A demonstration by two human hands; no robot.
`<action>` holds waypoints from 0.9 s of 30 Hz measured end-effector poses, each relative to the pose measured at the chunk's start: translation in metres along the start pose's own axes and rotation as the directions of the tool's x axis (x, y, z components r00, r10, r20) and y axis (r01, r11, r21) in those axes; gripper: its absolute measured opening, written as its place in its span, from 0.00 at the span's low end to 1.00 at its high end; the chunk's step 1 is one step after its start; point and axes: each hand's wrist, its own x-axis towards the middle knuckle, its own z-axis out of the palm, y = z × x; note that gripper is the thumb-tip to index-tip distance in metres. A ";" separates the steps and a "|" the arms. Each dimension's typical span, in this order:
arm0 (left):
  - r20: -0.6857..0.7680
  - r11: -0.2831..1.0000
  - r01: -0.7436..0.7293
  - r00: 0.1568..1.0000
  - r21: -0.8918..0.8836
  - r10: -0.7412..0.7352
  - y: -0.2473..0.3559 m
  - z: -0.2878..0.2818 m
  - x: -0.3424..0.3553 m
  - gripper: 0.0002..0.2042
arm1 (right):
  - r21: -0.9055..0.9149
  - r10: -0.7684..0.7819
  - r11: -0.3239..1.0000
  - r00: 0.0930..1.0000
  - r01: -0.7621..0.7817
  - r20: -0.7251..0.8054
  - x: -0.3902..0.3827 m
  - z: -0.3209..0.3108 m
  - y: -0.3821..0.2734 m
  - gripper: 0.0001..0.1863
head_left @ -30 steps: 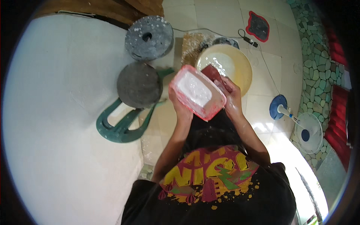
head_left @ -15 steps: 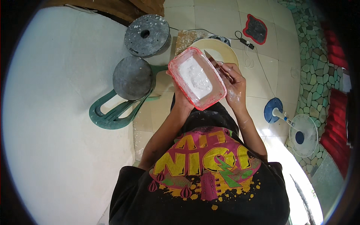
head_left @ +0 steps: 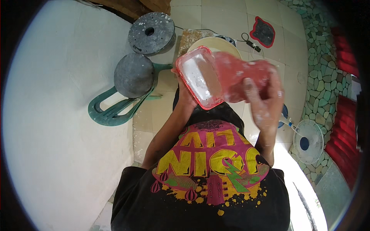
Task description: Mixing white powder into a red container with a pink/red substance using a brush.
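Head view: my left hand [head_left: 186, 94] grips 1 red-rimmed tub [head_left: 211, 77] of white paste [head_left: 195, 79], fingers mostly hidden; my right hand [head_left: 266, 104] is clamped on 1 red scraper [head_left: 237, 69], blurred, beside the tub's right rim.

white-and-blue fan [head_left: 304, 143], red-edged dark mat [head_left: 263, 32], black power strip [head_left: 253, 46]
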 end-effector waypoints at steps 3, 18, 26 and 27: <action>0.036 0.998 -0.029 0.999 0.050 0.027 -0.005 0.008 0.000 0.49 | -0.258 0.101 0.966 0.958 -0.029 0.270 0.002 0.018 0.003 0.16; 0.033 0.993 -0.016 0.999 0.120 0.012 -0.016 0.001 -0.001 0.46 | -0.426 -0.065 0.886 0.957 0.186 0.281 0.005 0.049 0.033 0.22; -0.029 0.995 -0.005 1.000 0.099 0.007 -0.010 -0.007 -0.003 0.47 | -0.424 -0.073 0.871 0.919 0.248 0.387 -0.001 0.055 0.030 0.20; -0.004 0.999 0.025 1.000 0.028 -0.025 -0.009 -0.007 -0.002 0.46 | -0.399 -0.072 0.890 0.932 0.221 0.355 -0.001 0.054 0.030 0.21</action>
